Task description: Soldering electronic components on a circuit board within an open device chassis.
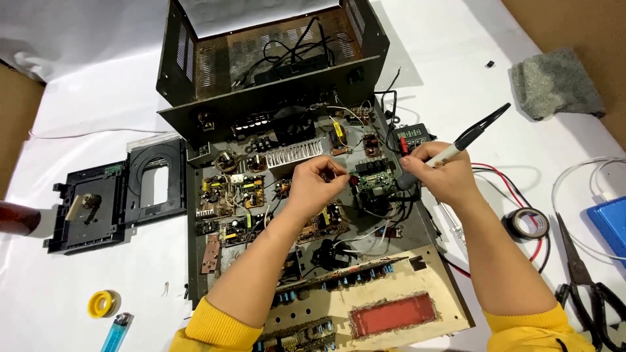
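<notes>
Here, two bare hands in yellow sleeves are working over an opened electronic chassis (215, 261), a dark metal tray crowded with small circuit boards, capacitors, wires and a silver finned heat sink (295, 154). The right hand (447, 176) is curling closed around a soldering iron (456, 148), a pen-like tool with a black and white grip, its tip pointing down towards a small green circuit board (372, 181) just beside the fingers. The left hand (316, 186) is pinching its fingertips together near that board; what it is gripping is too small to tell. Beyond the hands, the removed metal cover (274, 58) is standing open. To the right of the right hand, a roll of black tape (527, 223) and black scissors (583, 280) are lying on the white tabletop (98, 91).
</notes>
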